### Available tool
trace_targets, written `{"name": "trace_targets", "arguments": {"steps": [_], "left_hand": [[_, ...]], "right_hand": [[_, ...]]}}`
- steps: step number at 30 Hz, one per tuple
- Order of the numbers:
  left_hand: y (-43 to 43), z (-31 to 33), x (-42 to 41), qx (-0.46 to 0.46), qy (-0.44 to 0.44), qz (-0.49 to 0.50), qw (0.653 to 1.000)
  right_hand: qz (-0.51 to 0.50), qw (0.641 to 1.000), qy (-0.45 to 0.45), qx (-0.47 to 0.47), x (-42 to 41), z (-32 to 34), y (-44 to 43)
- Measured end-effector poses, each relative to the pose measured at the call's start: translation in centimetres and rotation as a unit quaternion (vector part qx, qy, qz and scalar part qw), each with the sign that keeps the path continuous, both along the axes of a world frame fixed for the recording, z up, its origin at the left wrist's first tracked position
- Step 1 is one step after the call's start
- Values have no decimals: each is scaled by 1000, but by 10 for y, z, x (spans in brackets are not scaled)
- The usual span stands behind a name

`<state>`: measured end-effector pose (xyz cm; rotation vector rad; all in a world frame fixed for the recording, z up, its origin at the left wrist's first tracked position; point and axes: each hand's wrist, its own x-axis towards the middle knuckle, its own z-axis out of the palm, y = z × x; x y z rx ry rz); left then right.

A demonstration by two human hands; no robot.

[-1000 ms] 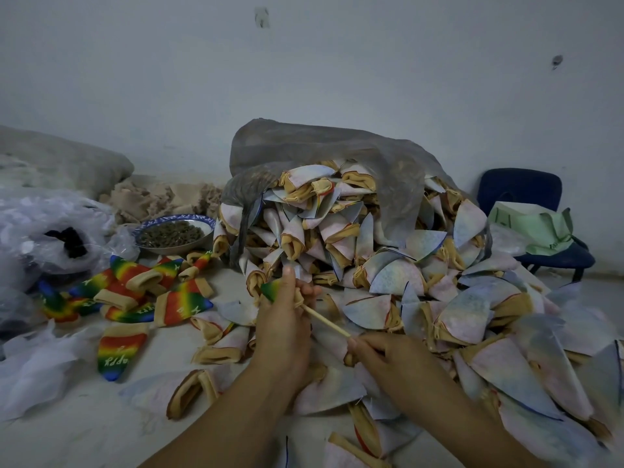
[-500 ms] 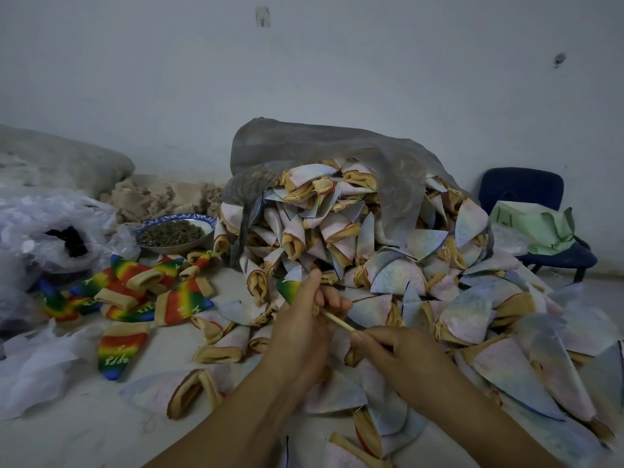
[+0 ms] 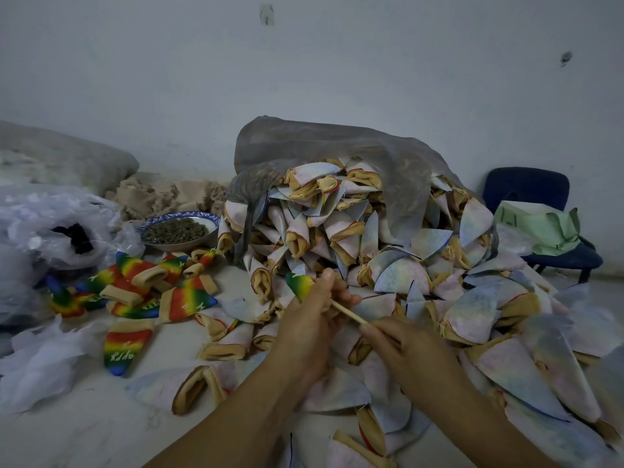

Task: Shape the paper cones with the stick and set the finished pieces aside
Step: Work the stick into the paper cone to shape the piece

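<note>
- A heap of pale cones (image 3: 388, 258) with tan cuffs spills out of a grey bag (image 3: 320, 146) across the middle and right.
- Turned rainbow cones (image 3: 135, 285) lie scattered at the left, near a bowl (image 3: 179, 231).
- The left hand (image 3: 310, 319) reaches in from below, fingers curled round a rainbow held cone (image 3: 299, 285) whose tip points up and left.
- The right hand (image 3: 405, 352), just beside it, pinches the near end of the stick.
- The thin stick (image 3: 347, 314) slants between both hands, its far end hidden behind the left fingers.

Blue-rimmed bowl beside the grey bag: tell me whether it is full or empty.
Full: small dark greenish pieces fill the bowl nearly up to its rim. What they are cannot be told.
</note>
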<state>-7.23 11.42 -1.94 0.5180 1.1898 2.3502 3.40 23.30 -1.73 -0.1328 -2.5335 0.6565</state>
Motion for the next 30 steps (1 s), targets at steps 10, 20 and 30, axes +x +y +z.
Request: {"name": "trace_targets", "arguments": {"steps": [10,20,30], "left_hand": [[-4,6,-11,-9,12,20,1000],[-5,2,-16,-54,6,53,997],[-8,-4,-15,-128,41,-24,991]], "right_hand": [[-78,994,31,76,4,5,10],[-50,991,48,118,4,2,13],[-77,989,81,99,6,-4,20]]}}
